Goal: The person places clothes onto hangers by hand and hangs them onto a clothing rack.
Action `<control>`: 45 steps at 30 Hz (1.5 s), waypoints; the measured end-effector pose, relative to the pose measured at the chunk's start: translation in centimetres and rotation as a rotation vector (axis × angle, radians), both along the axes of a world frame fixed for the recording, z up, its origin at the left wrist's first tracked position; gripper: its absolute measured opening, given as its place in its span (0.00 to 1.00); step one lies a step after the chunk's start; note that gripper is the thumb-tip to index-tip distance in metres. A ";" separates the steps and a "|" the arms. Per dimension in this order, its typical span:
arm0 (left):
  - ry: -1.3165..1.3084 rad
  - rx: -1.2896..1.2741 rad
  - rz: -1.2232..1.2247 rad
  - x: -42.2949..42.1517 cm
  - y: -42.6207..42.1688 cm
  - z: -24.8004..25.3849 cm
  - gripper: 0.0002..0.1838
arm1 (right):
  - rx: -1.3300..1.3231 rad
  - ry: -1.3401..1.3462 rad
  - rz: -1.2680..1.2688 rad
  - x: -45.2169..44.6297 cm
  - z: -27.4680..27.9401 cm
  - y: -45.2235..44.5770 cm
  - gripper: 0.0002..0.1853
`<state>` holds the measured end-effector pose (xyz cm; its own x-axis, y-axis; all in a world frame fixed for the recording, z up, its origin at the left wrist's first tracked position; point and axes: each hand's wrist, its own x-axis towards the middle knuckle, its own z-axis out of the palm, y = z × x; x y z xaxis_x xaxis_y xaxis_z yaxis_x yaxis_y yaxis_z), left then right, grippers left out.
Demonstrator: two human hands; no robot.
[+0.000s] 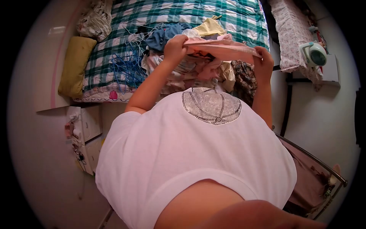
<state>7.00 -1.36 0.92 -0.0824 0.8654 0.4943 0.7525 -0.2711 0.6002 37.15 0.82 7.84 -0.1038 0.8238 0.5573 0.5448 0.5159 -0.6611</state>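
Observation:
A pink garment (pixel 232 50) is stretched taut above the pile on the bed; its exact kind I cannot make out. My left hand (pixel 176 49) grips its left end with the fingers closed. At the opposite end, the fingers of my right hand (pixel 264 61) are pinched on the edge. Beneath and around it lies a heap of clothes, including a crumpled pale patterned cloth (pixel 156 63), a blue garment (pixel 164 37), a yellow garment (pixel 211 27) and a dark floral garment (pixel 244 76). Part of the heap is hidden behind the pink cloth and my arms.
Blue wire hangers (pixel 129 70) lie tangled on the green plaid bedspread (pixel 152 11). An olive pillow (pixel 76 68) rests at the bed's left edge. White drawers (pixel 90 122) stand lower left. To the right are a small fan (pixel 314 54) and a metal rail (pixel 316 158).

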 end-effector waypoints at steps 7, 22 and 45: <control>-0.235 -0.343 -0.086 -4.5 0.6 -3.5 0.06 | -0.151 0.191 -0.039 2.3 -0.8 0.2 0.07; -0.222 -0.236 -0.262 7.7 2.5 -4.2 0.20 | -0.240 0.302 0.222 -7.5 -0.6 0.7 0.08; -0.530 -0.010 -0.553 1.2 1.4 6.5 0.11 | -0.369 0.938 0.163 3.2 -1.1 3.1 0.09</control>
